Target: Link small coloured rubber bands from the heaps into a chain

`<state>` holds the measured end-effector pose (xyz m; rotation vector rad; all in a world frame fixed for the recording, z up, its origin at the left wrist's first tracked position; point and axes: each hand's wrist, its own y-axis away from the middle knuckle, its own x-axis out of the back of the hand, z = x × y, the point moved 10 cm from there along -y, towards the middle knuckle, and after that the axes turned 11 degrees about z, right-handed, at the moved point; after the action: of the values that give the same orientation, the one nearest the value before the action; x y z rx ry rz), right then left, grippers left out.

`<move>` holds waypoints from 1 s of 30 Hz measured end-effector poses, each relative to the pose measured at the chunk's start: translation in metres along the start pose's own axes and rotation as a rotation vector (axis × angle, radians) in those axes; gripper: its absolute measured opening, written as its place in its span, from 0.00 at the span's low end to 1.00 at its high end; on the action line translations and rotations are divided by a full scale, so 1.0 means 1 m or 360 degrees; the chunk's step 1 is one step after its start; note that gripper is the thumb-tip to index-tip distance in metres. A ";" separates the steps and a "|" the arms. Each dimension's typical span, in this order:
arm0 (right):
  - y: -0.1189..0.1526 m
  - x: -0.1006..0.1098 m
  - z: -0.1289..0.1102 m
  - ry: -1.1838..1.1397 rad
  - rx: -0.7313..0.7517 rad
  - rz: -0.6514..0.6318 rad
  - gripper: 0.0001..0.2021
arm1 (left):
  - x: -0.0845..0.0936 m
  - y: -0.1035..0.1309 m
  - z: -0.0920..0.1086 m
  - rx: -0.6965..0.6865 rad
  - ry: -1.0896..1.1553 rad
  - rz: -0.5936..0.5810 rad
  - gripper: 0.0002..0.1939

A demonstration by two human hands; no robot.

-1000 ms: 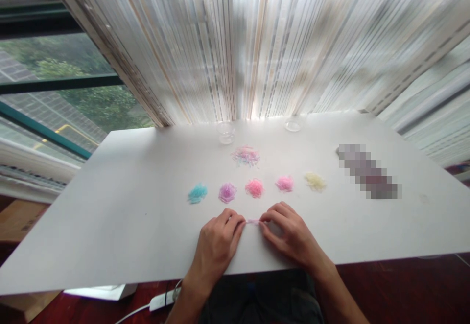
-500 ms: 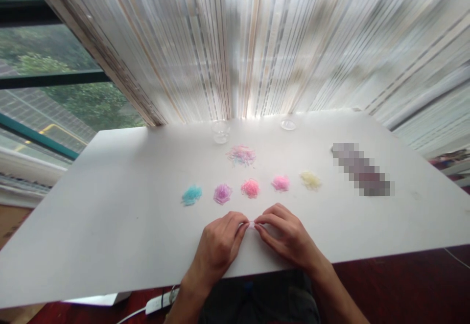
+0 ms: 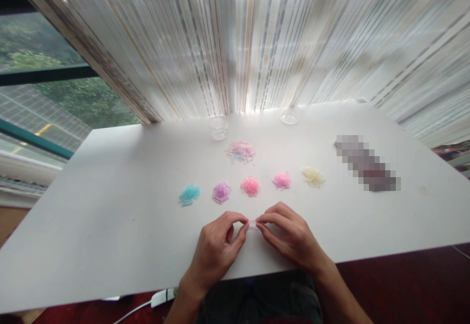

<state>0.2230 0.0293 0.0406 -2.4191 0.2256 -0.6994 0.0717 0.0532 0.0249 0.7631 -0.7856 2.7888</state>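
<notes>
Fingertips of my left hand (image 3: 219, 243) and my right hand (image 3: 292, 231) are pinched close together near the table's front edge. Between them stretch a few thin pink rubber bands (image 3: 252, 224), with their ends hidden in the fingers. Beyond my hands lies a row of small heaps of similar bands: blue (image 3: 190, 194), purple (image 3: 222, 193), coral (image 3: 250, 186), pink (image 3: 282, 180) and pale yellow (image 3: 313, 177). Farther back, a looser heap of mixed colours (image 3: 240, 152) is spread out.
A clear round cup (image 3: 219, 129) stands at the back of the white table (image 3: 91, 216), and a clear lid (image 3: 289, 118) lies right of it. On the right is a blurred-out long object (image 3: 367, 163). A striped curtain (image 3: 242, 40) hangs behind. Below the front edge is a white power strip (image 3: 161, 298).
My fingertips have drawn slightly apart, so more of the pink bands shows between them. The left fingers have arched more. The camera view has shifted a little; the heaps lie as before.
</notes>
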 end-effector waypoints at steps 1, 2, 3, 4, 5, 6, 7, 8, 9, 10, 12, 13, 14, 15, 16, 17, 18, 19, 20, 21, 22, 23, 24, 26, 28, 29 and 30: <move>0.000 0.000 0.000 -0.0006 -0.0002 0.0002 0.06 | 0.000 0.000 0.000 0.0000 -0.0002 0.0005 0.04; 0.000 0.000 0.000 -0.0012 -0.0003 0.0006 0.06 | 0.000 0.000 0.000 -0.0005 -0.0006 0.0009 0.04; 0.000 0.001 0.001 -0.0020 -0.0005 0.0009 0.06 | 0.000 -0.001 0.000 -0.0012 -0.0007 0.0013 0.05; 0.001 0.001 0.001 -0.0028 -0.0009 0.0014 0.05 | 0.000 -0.001 0.001 -0.0017 -0.0007 0.0015 0.05; 0.001 0.002 0.001 -0.0036 -0.0011 0.0020 0.05 | 0.001 -0.001 0.002 -0.0021 -0.0006 0.0017 0.05; 0.001 0.002 0.001 -0.0044 -0.0015 0.0026 0.05 | 0.001 -0.002 0.003 -0.0025 -0.0002 0.0019 0.05; 0.001 0.003 0.001 -0.0052 -0.0019 0.0031 0.06 | 0.001 -0.002 0.004 -0.0029 0.0005 0.0025 0.05; 0.001 0.004 0.001 -0.0058 -0.0026 0.0035 0.06 | 0.002 -0.003 0.005 -0.0028 0.0012 0.0033 0.05; 0.001 0.004 0.001 -0.0064 -0.0034 0.0036 0.06 | 0.002 -0.003 0.006 -0.0027 0.0018 0.0040 0.05; 0.001 0.004 0.001 -0.0070 -0.0041 0.0036 0.06 | 0.002 -0.003 0.007 -0.0026 0.0021 0.0044 0.05; 0.001 0.004 0.001 -0.0082 -0.0051 0.0038 0.06 | 0.003 -0.004 0.008 -0.0023 0.0019 0.0045 0.04; 0.001 0.004 0.001 -0.0087 -0.0050 0.0039 0.06 | 0.003 -0.004 0.009 -0.0024 0.0014 0.0042 0.04; 0.001 0.005 0.001 -0.0090 -0.0047 0.0041 0.06 | 0.003 -0.004 0.010 -0.0030 0.0011 0.0040 0.05; 0.000 0.005 0.000 -0.0091 -0.0042 0.0042 0.06 | 0.004 -0.004 0.010 -0.0038 0.0014 0.0042 0.05; 0.000 0.004 0.000 -0.0088 -0.0041 0.0041 0.06 | 0.004 -0.004 0.011 -0.0044 0.0020 0.0045 0.06; 0.000 0.004 0.000 -0.0084 -0.0042 0.0038 0.06 | 0.005 -0.004 0.011 -0.0049 0.0030 0.0048 0.06; 0.000 0.004 0.001 -0.0080 -0.0046 0.0033 0.06 | 0.005 -0.003 0.011 -0.0053 0.0042 0.0051 0.05; 0.000 0.004 0.001 -0.0075 -0.0047 0.0031 0.06 | 0.005 -0.003 0.012 -0.0057 0.0054 0.0054 0.04; 0.000 0.004 0.001 -0.0071 -0.0046 0.0030 0.06 | 0.005 -0.003 0.012 -0.0057 0.0065 0.0055 0.04; 0.000 0.004 0.001 -0.0070 -0.0042 0.0029 0.06 | 0.005 -0.002 0.012 -0.0056 0.0075 0.0052 0.04; 0.001 0.004 0.000 -0.0070 -0.0036 0.0029 0.06 | 0.005 -0.002 0.013 -0.0057 0.0083 0.0047 0.04; 0.001 0.004 0.000 -0.0070 -0.0032 0.0027 0.06 | 0.005 -0.002 0.014 -0.0061 0.0091 0.0041 0.04; 0.001 0.003 0.001 -0.0070 -0.0032 0.0024 0.06 | 0.005 -0.002 0.014 -0.0066 0.0093 0.0034 0.05; 0.002 0.002 0.002 -0.0061 -0.0049 0.0008 0.05 | 0.012 -0.004 0.013 -0.0077 0.0059 0.0061 0.05; 0.003 0.002 0.004 -0.0045 -0.0065 -0.0006 0.05 | 0.029 -0.010 0.005 -0.0055 -0.0067 0.0177 0.04; 0.003 0.001 0.004 -0.0040 -0.0065 -0.0010 0.05 | 0.040 -0.014 -0.002 -0.0020 -0.0170 0.0258 0.03; 0.003 0.002 0.004 -0.0036 -0.0060 -0.0011 0.05 | 0.051 -0.017 -0.011 0.0042 -0.0292 0.0337 0.03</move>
<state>0.2261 0.0284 0.0373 -2.4636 0.2231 -0.6761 0.0273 0.0741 0.0506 1.0071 -0.9111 2.9505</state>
